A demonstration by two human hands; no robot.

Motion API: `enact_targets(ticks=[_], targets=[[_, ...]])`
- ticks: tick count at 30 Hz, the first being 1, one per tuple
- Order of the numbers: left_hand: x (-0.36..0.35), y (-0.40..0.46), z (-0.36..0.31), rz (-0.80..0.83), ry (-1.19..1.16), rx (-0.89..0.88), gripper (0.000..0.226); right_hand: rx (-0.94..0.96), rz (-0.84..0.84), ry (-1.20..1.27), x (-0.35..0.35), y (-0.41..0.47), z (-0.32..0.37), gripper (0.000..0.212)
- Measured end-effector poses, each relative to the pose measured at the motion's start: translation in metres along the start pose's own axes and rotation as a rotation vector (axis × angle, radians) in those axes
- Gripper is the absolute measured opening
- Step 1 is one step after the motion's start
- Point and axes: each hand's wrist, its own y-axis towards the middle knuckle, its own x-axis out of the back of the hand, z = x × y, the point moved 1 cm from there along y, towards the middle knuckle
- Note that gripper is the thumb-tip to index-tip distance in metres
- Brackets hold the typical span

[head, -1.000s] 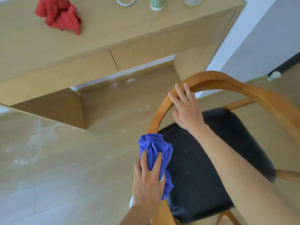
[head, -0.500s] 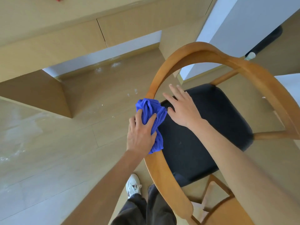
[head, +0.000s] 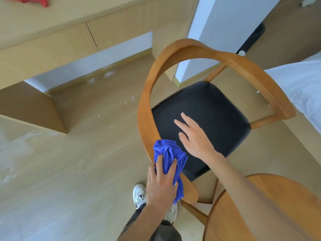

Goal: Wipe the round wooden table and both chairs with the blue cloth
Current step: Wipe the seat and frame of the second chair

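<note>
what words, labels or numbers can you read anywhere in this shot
None: no readable text shows in this view.
blue cloth: no tag or label shows.
white shoe: dark markings only, no readable brand.
chair and desk: plain wood, no marks.

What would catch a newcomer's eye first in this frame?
The bright blue cloth, bunched in the left hand against the curved wooden chair rail at lower centre. Beside it, the right hand hovers flat and open over the black padded seat. A red cloth peeks in top left.
</note>
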Motion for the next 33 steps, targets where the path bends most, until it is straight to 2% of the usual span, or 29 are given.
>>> enact_targets(ticks=[7,11,15,19,21,23,29,33], targets=[[-0.034,-0.048,-0.071,0.245,0.029,-0.269,0.064,-0.231,-0.004,0.219,-0.022,-0.084,-0.031,0.043],[-0.038,-0.041,-0.069,0.195,0.048,-0.334,0.058,-0.313,-0.066,0.330,-0.023,-0.110,-0.041,0.041],[-0.015,-0.009,-0.029,0.030,0.011,-0.225,0.060,-0.293,-0.053,0.339,-0.024,-0.129,-0.040,0.043],[0.016,0.051,0.022,-0.053,0.077,-0.056,0.053,-0.152,0.027,0.264,-0.039,-0.144,-0.018,0.046],[0.026,0.082,0.039,-0.052,0.095,0.033,0.047,-0.035,0.086,0.189,-0.053,-0.152,-0.002,0.049],[0.027,0.101,0.048,-0.040,0.116,0.051,0.046,0.050,0.104,0.080,-0.068,-0.158,0.010,0.051],[0.021,0.103,0.052,-0.027,0.123,0.055,0.049,0.055,0.046,0.030,-0.078,-0.156,0.020,0.066],[0.021,0.104,0.053,0.009,0.146,0.063,0.051,0.081,0.112,0.062,-0.079,-0.140,0.022,0.065]])
